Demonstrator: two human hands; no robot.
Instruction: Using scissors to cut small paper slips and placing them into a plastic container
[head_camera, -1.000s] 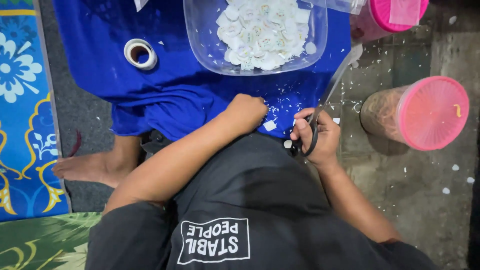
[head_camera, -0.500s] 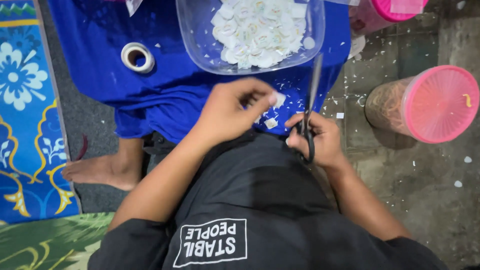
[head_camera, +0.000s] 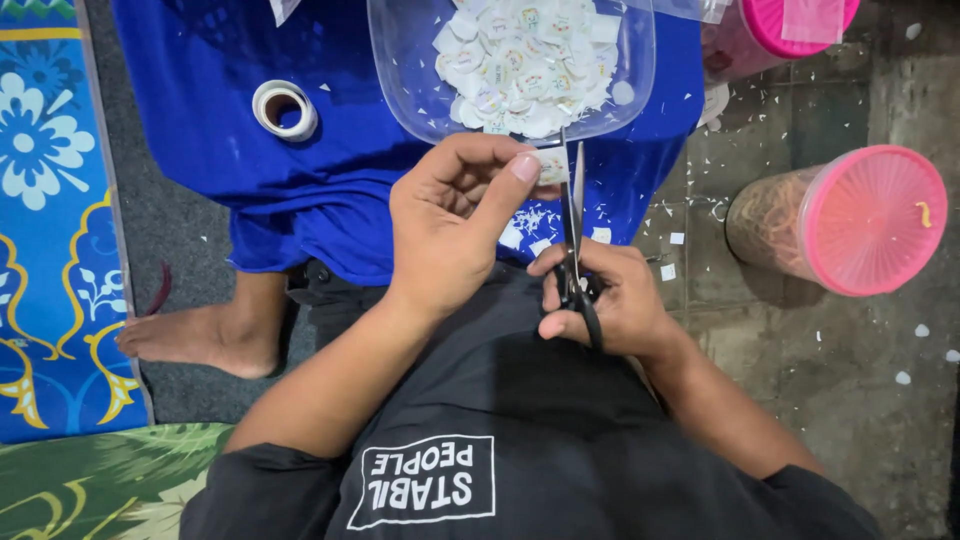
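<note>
My left hand (head_camera: 455, 225) pinches a small white paper piece (head_camera: 549, 165) between thumb and fingers, just in front of a clear plastic container (head_camera: 400, 70). My right hand (head_camera: 605, 300) grips black-handled scissors (head_camera: 573, 215), blades pointing up beside that paper piece. The container holds several small white cut stickers (head_camera: 530, 60) and rests on a blue cloth (head_camera: 250, 170) spread over my lap and the floor. White paper scraps (head_camera: 525, 225) lie on the cloth under my hands.
A roll of white tape (head_camera: 284, 108) lies on the blue cloth at left. A jar with a pink lid (head_camera: 850, 220) lies on its side on the concrete floor at right; another pink-lidded jar (head_camera: 770, 30) is at the top. A patterned blue mat (head_camera: 50, 230) borders the left, near my bare foot (head_camera: 200, 335).
My left hand rose from the cloth, holding a paper piece up toward the container. The scissors swung upright and the blades came next to the paper.
</note>
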